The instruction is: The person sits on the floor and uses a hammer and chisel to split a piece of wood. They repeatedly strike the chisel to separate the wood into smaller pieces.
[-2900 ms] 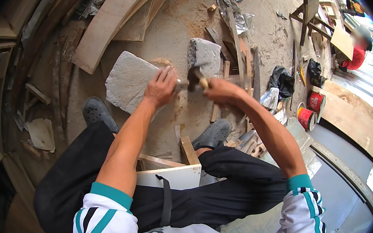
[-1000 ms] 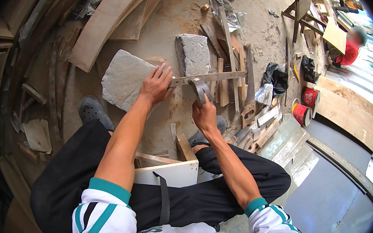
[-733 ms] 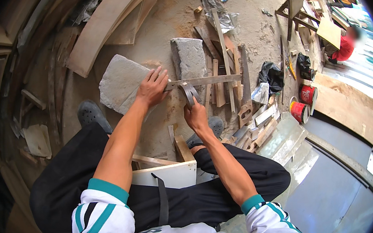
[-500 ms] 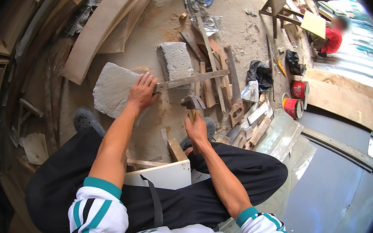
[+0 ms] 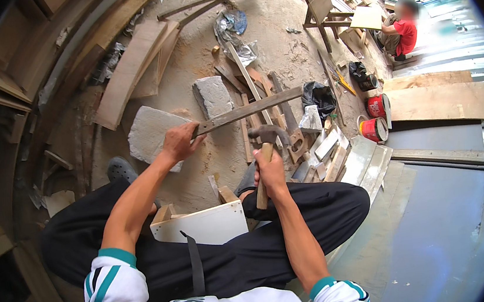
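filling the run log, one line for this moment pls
left hand: grips long wooden strip | right hand: holds raised wooden-handled hammer

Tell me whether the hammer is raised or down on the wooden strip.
Raised. The right hand holds the hammer upright, its head clear below the wooden strip that the left hand grips.

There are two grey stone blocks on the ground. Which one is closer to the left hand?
The large flat slab, directly beside the left hand, which grips a wooden strip over its edge. The smaller block lies farther up, apart from the hand.
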The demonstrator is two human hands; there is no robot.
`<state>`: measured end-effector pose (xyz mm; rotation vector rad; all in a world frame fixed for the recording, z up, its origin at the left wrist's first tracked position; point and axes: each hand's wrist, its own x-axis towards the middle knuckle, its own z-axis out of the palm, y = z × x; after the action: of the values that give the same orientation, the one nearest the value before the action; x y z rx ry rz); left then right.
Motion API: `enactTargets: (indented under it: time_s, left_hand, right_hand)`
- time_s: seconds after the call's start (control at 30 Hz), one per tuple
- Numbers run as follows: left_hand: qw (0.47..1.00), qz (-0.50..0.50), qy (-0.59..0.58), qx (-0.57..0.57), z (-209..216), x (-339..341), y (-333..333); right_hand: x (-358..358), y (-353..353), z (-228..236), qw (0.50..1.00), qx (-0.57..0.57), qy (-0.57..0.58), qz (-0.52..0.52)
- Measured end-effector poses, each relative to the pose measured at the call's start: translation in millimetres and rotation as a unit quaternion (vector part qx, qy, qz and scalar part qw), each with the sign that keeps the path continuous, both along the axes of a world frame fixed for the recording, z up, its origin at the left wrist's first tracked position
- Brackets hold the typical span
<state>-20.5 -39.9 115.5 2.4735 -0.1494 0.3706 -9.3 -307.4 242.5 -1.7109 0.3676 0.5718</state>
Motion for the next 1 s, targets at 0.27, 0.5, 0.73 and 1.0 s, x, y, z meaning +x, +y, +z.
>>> enactTargets:
  time_s: [0.27,0.5,0.73,1.0]
  left_hand:
    - [0.99,-0.021,-0.038,-0.137,105.0,-17.3,-13.4]
    - [0.91,-0.072,0.162,-0.375,151.6,-38.9,-33.5]
    - [0.836,-0.027,0.203,-0.509,174.0,-45.2,-29.2]
    - [0.966,0.002,0.127,-0.223,205.6,-31.8,21.8]
  right_hand:
    - [5.9,20.7,18.8,0.973,0.146,-0.143,-0.111]
    - [1.2,53.5,62.3,0.951,0.202,-0.226,-0.054]
    - [-2.3,49.0,98.3,0.976,0.134,-0.174,-0.003]
    - [-10.0,7.1,135.1,0.932,-0.023,0.004,0.362]
